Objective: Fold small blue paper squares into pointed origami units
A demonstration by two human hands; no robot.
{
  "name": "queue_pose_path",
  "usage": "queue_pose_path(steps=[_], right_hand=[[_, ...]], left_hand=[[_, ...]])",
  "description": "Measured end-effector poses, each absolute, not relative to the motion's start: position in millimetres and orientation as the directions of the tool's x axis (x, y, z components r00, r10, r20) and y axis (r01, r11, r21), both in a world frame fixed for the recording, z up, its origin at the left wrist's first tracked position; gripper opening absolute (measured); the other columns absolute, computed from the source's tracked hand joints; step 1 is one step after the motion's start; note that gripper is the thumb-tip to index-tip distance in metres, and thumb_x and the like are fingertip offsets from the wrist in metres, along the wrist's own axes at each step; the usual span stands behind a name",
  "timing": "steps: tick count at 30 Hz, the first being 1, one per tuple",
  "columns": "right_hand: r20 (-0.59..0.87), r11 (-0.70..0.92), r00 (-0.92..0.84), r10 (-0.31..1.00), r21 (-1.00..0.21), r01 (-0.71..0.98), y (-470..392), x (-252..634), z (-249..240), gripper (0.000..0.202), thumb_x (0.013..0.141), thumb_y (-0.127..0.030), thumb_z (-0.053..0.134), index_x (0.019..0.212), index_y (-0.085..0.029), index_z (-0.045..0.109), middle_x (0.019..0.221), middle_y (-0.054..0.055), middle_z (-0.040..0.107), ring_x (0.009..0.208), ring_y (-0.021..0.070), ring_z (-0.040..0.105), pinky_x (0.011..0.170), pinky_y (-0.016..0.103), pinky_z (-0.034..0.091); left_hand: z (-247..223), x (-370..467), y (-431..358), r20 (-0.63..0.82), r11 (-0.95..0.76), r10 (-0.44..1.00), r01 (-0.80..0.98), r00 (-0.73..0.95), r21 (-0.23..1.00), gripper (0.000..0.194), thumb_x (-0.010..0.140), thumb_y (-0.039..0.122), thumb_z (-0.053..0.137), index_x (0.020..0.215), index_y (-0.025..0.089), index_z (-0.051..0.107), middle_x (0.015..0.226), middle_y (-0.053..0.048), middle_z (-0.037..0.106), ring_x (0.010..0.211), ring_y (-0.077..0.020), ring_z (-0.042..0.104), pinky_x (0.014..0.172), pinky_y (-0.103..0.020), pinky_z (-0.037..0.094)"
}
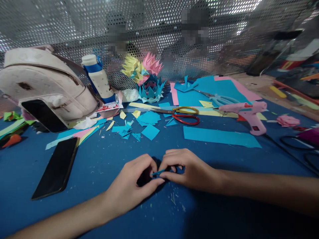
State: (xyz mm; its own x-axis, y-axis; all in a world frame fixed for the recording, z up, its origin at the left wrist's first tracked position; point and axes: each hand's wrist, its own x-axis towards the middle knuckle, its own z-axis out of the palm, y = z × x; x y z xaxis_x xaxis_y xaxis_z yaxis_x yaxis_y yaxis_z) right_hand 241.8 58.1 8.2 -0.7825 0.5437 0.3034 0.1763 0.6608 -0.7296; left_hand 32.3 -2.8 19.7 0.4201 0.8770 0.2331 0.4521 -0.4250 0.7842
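Between my two hands, just above the blue tabletop (104,172), is a small folded piece of blue paper (158,172), seen nearly edge-on. My left hand (138,177) curls round its left end, thumb and fingertips closed on it. The thumb and index finger of my right hand (188,167) pinch its right end. Fingers hide part of the paper. Beyond my hands lie cut blue paper squares (151,132), a pile of folded blue pieces (124,131) and a long blue paper strip (221,136).
Scissors (185,115) with red and yellow handles lie behind the squares. A pink glue gun (249,113) rests at right, its cord trailing. Phone (56,169), backpack (45,83) and bottle (98,78) stand left. Folded paper flowers (151,89) stand against the perforated metal screen (154,30).
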Motion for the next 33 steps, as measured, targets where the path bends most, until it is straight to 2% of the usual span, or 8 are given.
queue_pose_path(steps=[4,9,13,19,24,28,33], right_hand=[[0.305,0.697,-0.809,0.503,-0.696,0.170,56,242,9,0.012,0.094,-0.020,0.060,0.087,-0.016,0.070,0.078,0.003,0.065,0.074,0.0122,0.057,0.066,0.022,0.041],[0.281,0.679,-0.825,0.491,-0.716,0.161,56,244,9,0.015,0.097,-0.023,0.058,0.090,-0.016,0.069,0.082,0.003,0.063,0.075,0.0119,0.057,0.066,0.022,0.041],[0.262,0.663,-0.848,0.461,-0.737,0.133,56,244,8,0.021,0.098,-0.026,0.056,0.085,-0.015,0.068,0.080,0.003,0.062,0.073,0.0117,0.056,0.065,0.023,0.040],[0.328,0.630,-0.836,0.439,-0.776,0.026,57,242,6,0.021,0.096,-0.024,0.060,0.081,-0.014,0.070,0.075,0.002,0.066,0.074,0.0117,0.057,0.069,0.023,0.041],[0.291,0.625,-0.821,0.491,-0.775,0.099,61,243,9,0.018,0.097,-0.023,0.058,0.089,-0.014,0.072,0.081,0.004,0.066,0.075,0.0118,0.059,0.069,0.023,0.042],[0.287,0.630,-0.809,0.514,-0.766,0.129,63,245,15,0.026,0.100,-0.019,0.048,0.085,-0.015,0.068,0.079,0.003,0.065,0.073,0.0103,0.059,0.069,0.021,0.043],[0.289,0.667,-0.842,0.456,-0.737,0.108,62,247,18,0.031,0.102,-0.021,0.044,0.081,-0.015,0.065,0.077,0.002,0.065,0.072,0.0097,0.058,0.068,0.020,0.042]], left_hand=[[15,33,-2,0.179,-0.421,0.870,0.504,0.459,0.754,0.028,0.099,0.028,0.050,0.072,0.018,0.050,0.066,0.003,0.050,0.060,-0.0110,0.046,0.056,-0.022,0.032],[17,33,0,0.145,-0.431,0.856,0.531,0.496,0.730,0.036,0.099,0.027,0.047,0.064,0.019,0.041,0.060,0.005,0.042,0.056,-0.0110,0.042,0.055,-0.024,0.030],[19,32,-1,0.159,-0.484,0.810,0.491,0.564,0.724,0.035,0.099,0.027,0.042,0.065,0.019,0.039,0.061,0.004,0.044,0.059,-0.0121,0.044,0.060,-0.026,0.032],[17,31,-2,0.193,-0.545,0.766,0.459,0.614,0.702,0.031,0.100,0.025,0.040,0.069,0.019,0.043,0.065,0.003,0.050,0.064,-0.0135,0.048,0.063,-0.027,0.032],[17,28,0,0.233,-0.544,0.796,0.491,0.559,0.681,0.035,0.102,0.026,0.039,0.068,0.019,0.041,0.062,0.004,0.044,0.059,-0.0116,0.044,0.061,-0.025,0.033],[24,18,9,0.280,-0.548,0.822,0.551,0.496,0.629,0.036,0.103,0.028,0.038,0.069,0.019,0.045,0.063,0.004,0.046,0.060,-0.0115,0.045,0.061,-0.024,0.035],[29,-20,47,0.355,-0.454,0.886,0.721,0.300,0.524,0.032,0.102,0.030,0.041,0.073,0.019,0.049,0.068,0.002,0.052,0.063,-0.0134,0.048,0.064,-0.026,0.036]])
